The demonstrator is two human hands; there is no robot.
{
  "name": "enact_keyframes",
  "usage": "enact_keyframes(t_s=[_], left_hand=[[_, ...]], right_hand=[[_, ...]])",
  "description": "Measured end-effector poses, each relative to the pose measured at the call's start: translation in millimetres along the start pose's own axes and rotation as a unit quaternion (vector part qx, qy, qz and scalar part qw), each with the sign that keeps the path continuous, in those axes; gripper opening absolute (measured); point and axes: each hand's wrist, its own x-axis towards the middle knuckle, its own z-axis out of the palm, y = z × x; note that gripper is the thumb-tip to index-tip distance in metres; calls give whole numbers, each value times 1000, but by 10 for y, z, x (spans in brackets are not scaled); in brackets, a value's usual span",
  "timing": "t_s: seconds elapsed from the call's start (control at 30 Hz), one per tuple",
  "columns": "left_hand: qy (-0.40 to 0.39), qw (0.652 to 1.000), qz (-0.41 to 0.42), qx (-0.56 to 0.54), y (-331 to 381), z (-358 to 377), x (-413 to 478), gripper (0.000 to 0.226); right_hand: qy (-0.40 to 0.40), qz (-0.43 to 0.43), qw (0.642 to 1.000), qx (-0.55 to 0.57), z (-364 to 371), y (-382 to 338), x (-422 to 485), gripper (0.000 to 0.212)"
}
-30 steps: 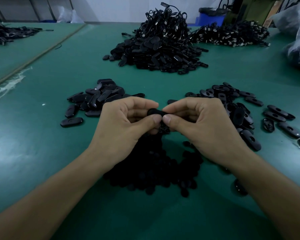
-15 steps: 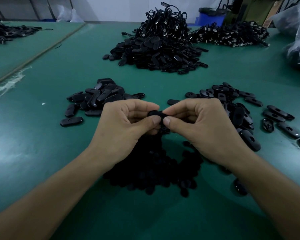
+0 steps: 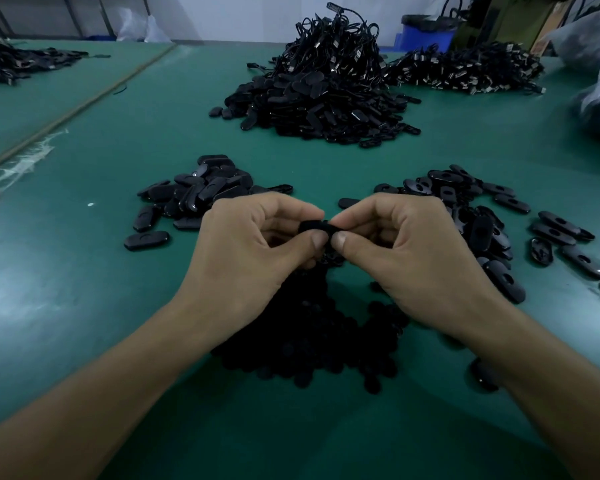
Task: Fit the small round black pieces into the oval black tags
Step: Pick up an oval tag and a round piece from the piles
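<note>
At the far left a seam (image 3: 84, 105) runs slantwise across the green table (image 3: 66, 306), with a low dark heap (image 3: 14, 64) beyond it. Green surface stretches from the seam to the left pile of oval tags (image 3: 194, 199), which lies just beyond the left hand (image 3: 243, 258). That forearm comes in from the lower left corner, the wrist raised off the table, fingers curled, thumb and forefinger pinching one end of an oval tag (image 3: 317, 225) held in the air at the centre. Beneath both hands the round pieces (image 3: 309, 341) spread in a dark mound reaching toward the near edge. Whether a round piece sits in the held tag cannot be told. The right hand (image 3: 413, 258) mirrors the left, its thumb and forefinger gripping the tag's other end, thumb tips nearly touching. Right of it lies a scatter of holed tags (image 3: 551, 230), some close to the frame's right edge. Behind, well apart across a green band, rises a tall tag heap (image 3: 326, 98), then a corded heap (image 3: 465, 71).
</note>
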Motion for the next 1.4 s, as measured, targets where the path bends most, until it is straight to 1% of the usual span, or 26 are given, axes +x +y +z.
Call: enact_keyframes(t_s=[0.23, 0.33, 0.4, 0.43, 0.5, 0.53, 0.6, 0.63, 0.7, 0.77, 0.87, 1.0, 1.13, 1.23, 1.3, 1.4], left_hand=[[-12, 996, 37, 85, -14, -41, -7, 24], [11, 992, 57, 113, -40, -63, 18, 24], [44, 991, 56, 112, -76, -96, 56, 25], [67, 991, 50, 100, -102, -119, 78, 25], [123, 990, 31, 69, -159, -183, 127, 26], [150, 987, 20, 58, -188, -228, 151, 27], [199, 978, -1, 55, -241, -345, 193, 27], [217, 974, -7, 68, -270, -406, 211, 25], [236, 963, -6, 129, -320, -509, 243, 18], [233, 951, -4, 201, -355, -566, 260, 14], [218, 948, -22, 231, -399, -589, 274, 15], [238, 951, -24, 196, -427, -608, 280, 21], [257, 950, -46, 168, -463, -631, 296, 19], [253, 946, -48, 195, -470, -631, 302, 16], [239, 941, -53, 235, -469, -623, 303, 11], [228, 924, -67, 300, -435, -613, 309, 22]], right_hand=[[-20, 1, 1000, 12, 25, 27, -17, 16], [-34, 20, 999, 27, 18, 24, 0, 25], [-43, 35, 998, 24, 12, 28, 6, 29], [-38, 35, 999, -4, 6, 38, 6, 31], [-2, 30, 992, -122, -36, 73, 9, 33], [22, 30, 980, -195, -70, 93, 11, 34], [51, 53, 942, -326, -159, 132, 13, 37], [54, 80, 924, -370, -200, 144, 14, 40], [38, 141, 896, -419, -250, 142, 3, 44], [11, 174, 883, -436, -261, 137, -20, 45], [23, 164, 885, -436, -265, 123, -44, 40], [68, 123, 897, -418, -291, 151, -27, 34], [119, 79, 921, -362, -346, 183, -4, 33], [139, 53, 944, -295, -309, 144, 16, 32], [126, 49, 960, -244, -248, 133, 22, 31], [115, 41, 978, -168, -183, 160, 24, 31]])
